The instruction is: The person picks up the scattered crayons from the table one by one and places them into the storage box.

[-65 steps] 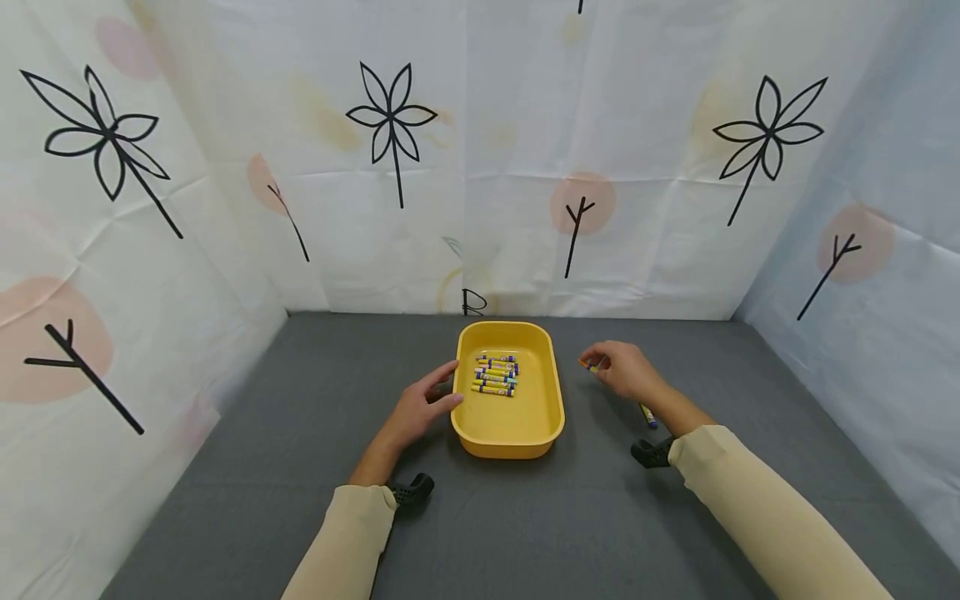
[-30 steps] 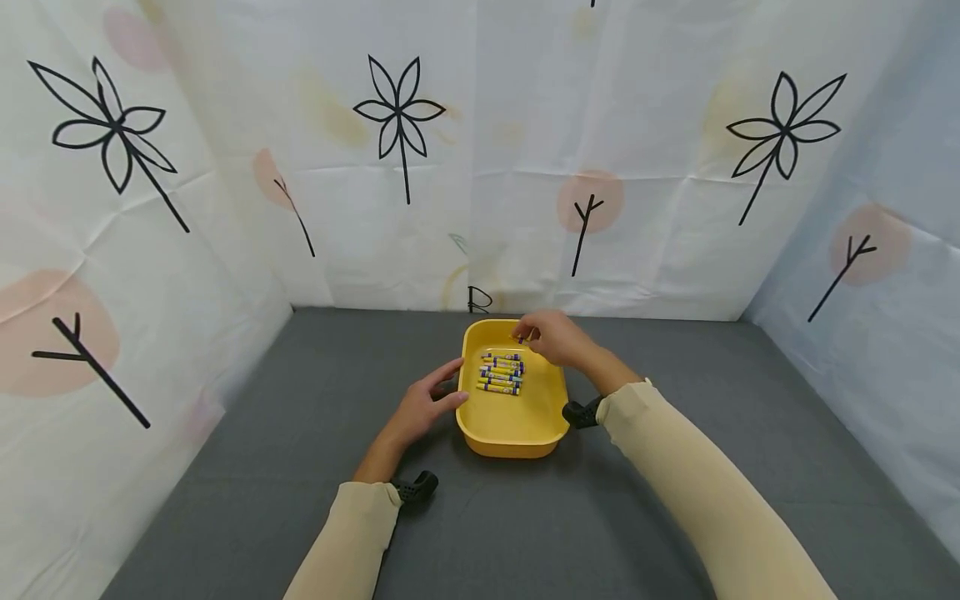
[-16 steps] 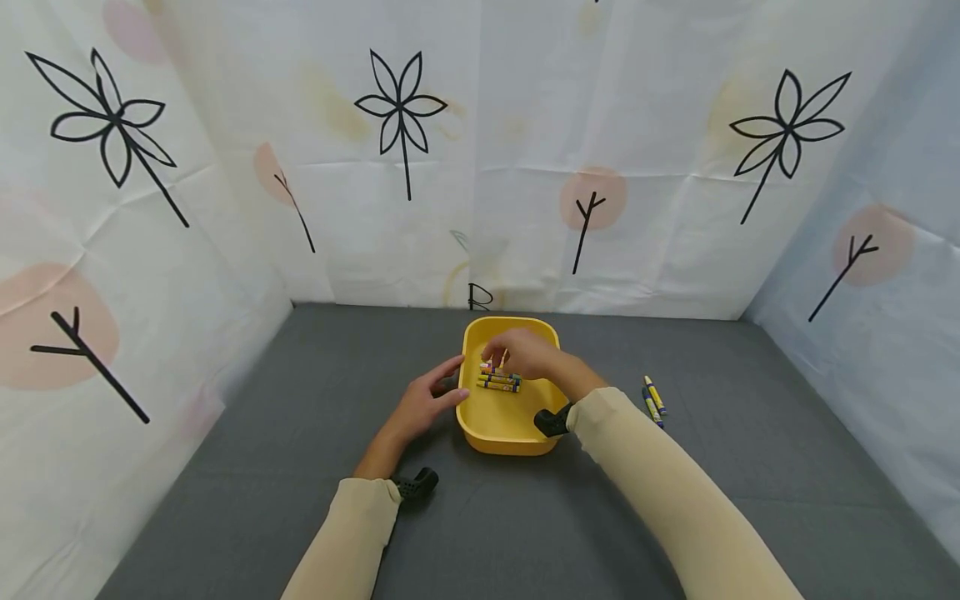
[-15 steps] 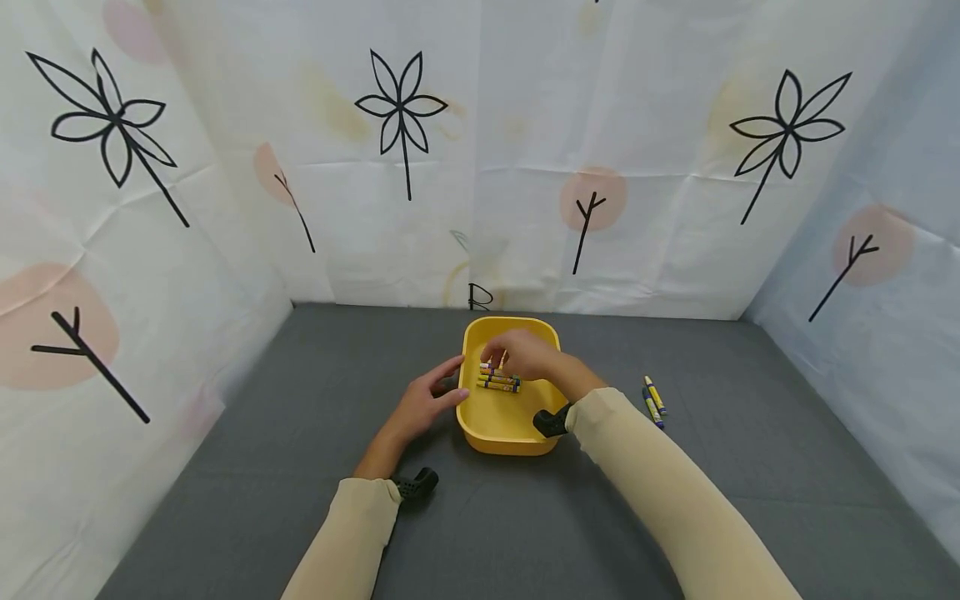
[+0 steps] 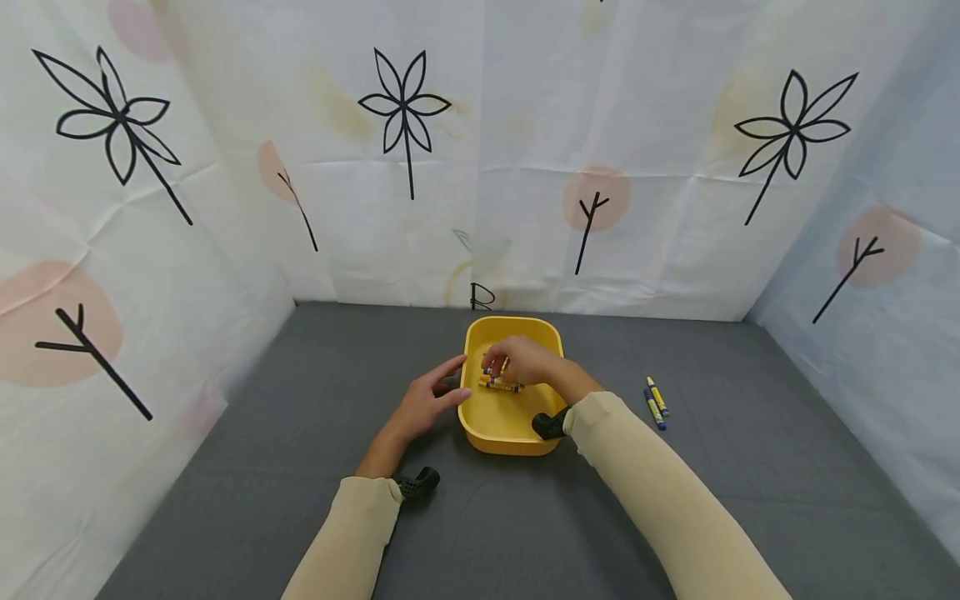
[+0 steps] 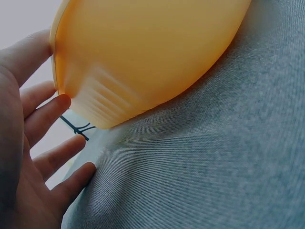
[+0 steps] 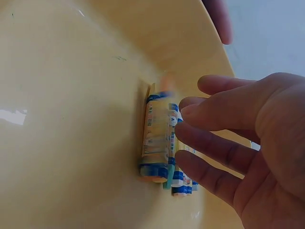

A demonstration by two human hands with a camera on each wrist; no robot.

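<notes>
A yellow plastic tray (image 5: 517,425) stands on the grey cloth. Several yellow-and-blue crayons (image 5: 501,384) lie side by side in it. My left hand (image 5: 422,407) rests fingertips and thumb against the tray's left rim, fingers spread. Inside the tray, my right hand (image 5: 528,360) hovers over the crayons and hides part of the row. In the right wrist view, one crayon (image 7: 156,133) with an orange tip is blurred on top of the row, just apart from the loosely bent fingers (image 7: 217,179). Nothing shows between the thumb and fingers there.
Two more crayons (image 5: 656,402) lie on the grey cloth (image 5: 720,467) to the right of the tray. White printed sheets (image 5: 525,108) hang behind and on both sides. A black wrist camera (image 5: 551,425) sits close to the tray's right rim.
My right hand has carried a crayon from the right cloth into the tray, and moved from its far edge over the row; the crayon now lies out of its fingers. My left hand stays.
</notes>
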